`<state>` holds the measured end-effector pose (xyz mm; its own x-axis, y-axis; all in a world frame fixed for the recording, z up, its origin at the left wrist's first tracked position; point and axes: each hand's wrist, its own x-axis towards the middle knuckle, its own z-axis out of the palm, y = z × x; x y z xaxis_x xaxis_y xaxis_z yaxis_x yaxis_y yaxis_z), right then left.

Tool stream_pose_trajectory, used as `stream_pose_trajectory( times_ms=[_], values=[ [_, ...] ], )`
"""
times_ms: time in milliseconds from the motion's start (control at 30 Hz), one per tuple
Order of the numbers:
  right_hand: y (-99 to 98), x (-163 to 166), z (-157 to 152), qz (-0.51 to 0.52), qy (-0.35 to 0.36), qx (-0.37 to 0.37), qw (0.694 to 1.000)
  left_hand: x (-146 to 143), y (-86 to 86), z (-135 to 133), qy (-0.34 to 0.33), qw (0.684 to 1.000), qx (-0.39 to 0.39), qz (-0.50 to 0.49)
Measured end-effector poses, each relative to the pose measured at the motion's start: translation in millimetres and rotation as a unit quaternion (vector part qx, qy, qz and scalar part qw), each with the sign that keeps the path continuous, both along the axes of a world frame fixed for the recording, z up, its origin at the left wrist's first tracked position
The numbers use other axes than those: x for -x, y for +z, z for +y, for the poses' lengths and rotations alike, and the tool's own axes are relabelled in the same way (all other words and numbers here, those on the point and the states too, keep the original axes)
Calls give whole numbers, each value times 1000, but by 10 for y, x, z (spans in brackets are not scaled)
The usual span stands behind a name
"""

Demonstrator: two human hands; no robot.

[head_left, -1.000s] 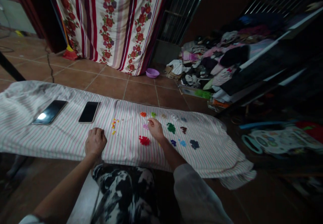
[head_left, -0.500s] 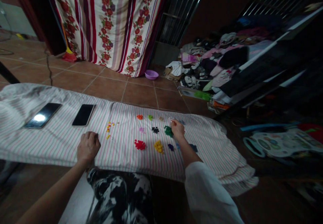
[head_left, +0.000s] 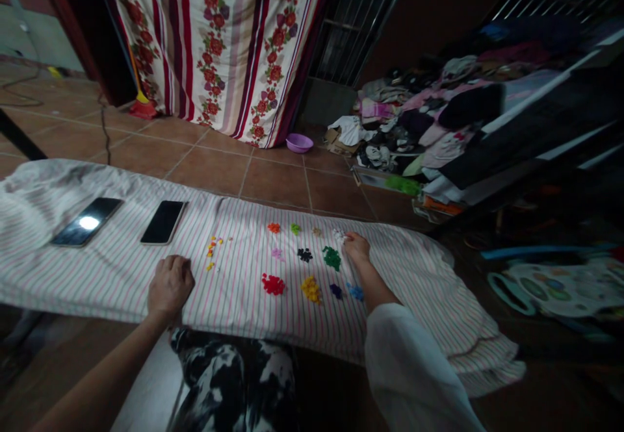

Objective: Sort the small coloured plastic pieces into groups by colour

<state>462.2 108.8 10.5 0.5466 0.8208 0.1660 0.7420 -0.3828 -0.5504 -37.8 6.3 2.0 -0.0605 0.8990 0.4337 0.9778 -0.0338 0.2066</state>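
Note:
My right hand (head_left: 358,249) reaches to a small pile of white pieces (head_left: 338,233), its fingers pinched together at the pile's right edge. Whatever is between the fingertips is too small to make out. My left hand (head_left: 170,286) rests on the striped cloth (head_left: 234,315) with its fingers curled in. To its right lie loose yellow and orange pieces (head_left: 211,250). Sorted piles stand around my right hand: dark green pieces (head_left: 332,258), black pieces (head_left: 305,254), red pieces (head_left: 273,284), yellow pieces (head_left: 311,290), navy pieces (head_left: 336,291) and blue pieces (head_left: 355,291).
Two phones lie on the cloth at left, a dark phone (head_left: 163,222) and a phone with a glare spot (head_left: 88,223). Farther back are orange pieces (head_left: 273,228), lime pieces (head_left: 295,229) and beige pieces (head_left: 316,231). A purple basin (head_left: 299,143) sits on the tiled floor.
My right hand has moved slightly right off the white pile, uncovering more of it and of the green and blue piles. The view has shifted a little; my left hand stays put.

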Motion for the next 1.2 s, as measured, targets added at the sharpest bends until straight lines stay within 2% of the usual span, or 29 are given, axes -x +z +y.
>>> stream_pose_trajectory(
  times_ms=[300, 467, 600, 767, 900, 1033, 1133, 1200],
  values=[
    [74, 74, -155, 5, 11, -15, 1000, -14, 4, -1, 6, 1000, 4, -13],
    [120, 288, -169, 28, 67, -40, 997, -14, 2, 0, 11, 999, 25, -18],
    [175, 823, -179, 78, 159, -32, 984, -19, 16, 4, 25, 999, 43, -14],
    [159, 1945, -406, 156, 319, -41, 934, -19, -3, 5, 24, 999, 41, -15],
    [93, 2812, -620, 138, 424, -54, 893, -10, -23, -1, 20, 999, 36, -18],
    [32, 3296, -724, 59, 410, -27, 910, -9, -25, -5, 17, 999, 32, -22],
    [-46, 3392, -779, 24, 377, -21, 926, -10, -33, 2, 16, 999, 31, -26],
    [-119, 3385, -822, 25, 384, -35, 922, -6, -43, 7, 15, 999, 28, -29]
  ],
)
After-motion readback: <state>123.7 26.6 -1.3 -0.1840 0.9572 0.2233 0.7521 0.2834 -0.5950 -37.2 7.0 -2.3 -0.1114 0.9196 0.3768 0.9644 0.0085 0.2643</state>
